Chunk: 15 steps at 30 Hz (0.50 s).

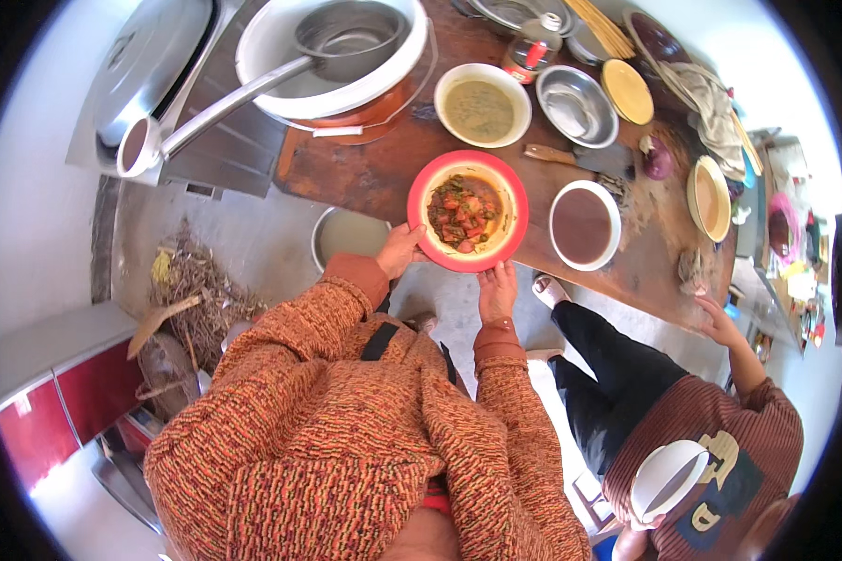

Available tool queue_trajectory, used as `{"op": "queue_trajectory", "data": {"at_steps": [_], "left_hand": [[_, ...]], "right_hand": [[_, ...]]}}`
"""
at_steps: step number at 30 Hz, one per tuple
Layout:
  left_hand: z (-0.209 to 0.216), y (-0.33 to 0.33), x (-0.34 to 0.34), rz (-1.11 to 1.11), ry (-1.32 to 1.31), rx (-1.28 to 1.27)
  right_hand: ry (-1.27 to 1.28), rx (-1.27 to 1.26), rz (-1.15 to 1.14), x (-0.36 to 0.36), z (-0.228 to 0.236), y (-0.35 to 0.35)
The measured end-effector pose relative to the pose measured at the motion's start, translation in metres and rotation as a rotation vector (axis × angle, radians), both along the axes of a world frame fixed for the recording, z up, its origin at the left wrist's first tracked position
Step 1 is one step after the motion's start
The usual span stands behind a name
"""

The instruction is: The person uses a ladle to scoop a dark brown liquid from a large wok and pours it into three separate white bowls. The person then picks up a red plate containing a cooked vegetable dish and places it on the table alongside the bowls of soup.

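Observation:
Between my two hands is a red-rimmed plate (515, 201) with a pale inside, held at the near edge of the wooden table. On it lies a cooked dish (463, 210) of red chunks and dark green bits in sauce. My left hand (401, 251) grips the rim on the near left, its fingers partly under the plate. My right hand (498, 292) holds the rim from the near side, its fingertips hidden beneath. Just beyond the plate stands a white bowl of greenish soup (479, 106). To its right sits a white bowl of brown liquid (582, 224).
A cleaver (571, 157), a metal bowl (577, 105), an onion (658, 157) and a bottle (533, 47) crowd the wooden table (346, 178). A large white basin with a ladle (346, 42) is far left. A co-worker (702, 439) stands at right, holding a white bowl (666, 479).

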<state>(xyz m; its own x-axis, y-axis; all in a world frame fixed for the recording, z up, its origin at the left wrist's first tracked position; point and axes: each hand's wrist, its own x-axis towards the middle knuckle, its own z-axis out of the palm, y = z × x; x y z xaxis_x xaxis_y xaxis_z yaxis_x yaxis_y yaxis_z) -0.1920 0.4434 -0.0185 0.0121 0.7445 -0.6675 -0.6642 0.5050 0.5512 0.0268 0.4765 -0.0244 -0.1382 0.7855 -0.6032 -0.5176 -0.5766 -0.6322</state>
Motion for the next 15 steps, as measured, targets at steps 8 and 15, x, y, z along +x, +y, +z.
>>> {"op": "queue_trajectory", "data": {"at_steps": [8,15], "left_hand": [[-0.011,0.013,0.009,0.023,-0.057,0.072],[-0.024,0.016,-0.002,-0.011,-0.06,0.061]], "right_hand": [[0.023,0.069,-0.04,-0.003,-0.01,0.006],[-0.165,-0.08,0.04,-0.015,0.016,-0.007]]}}
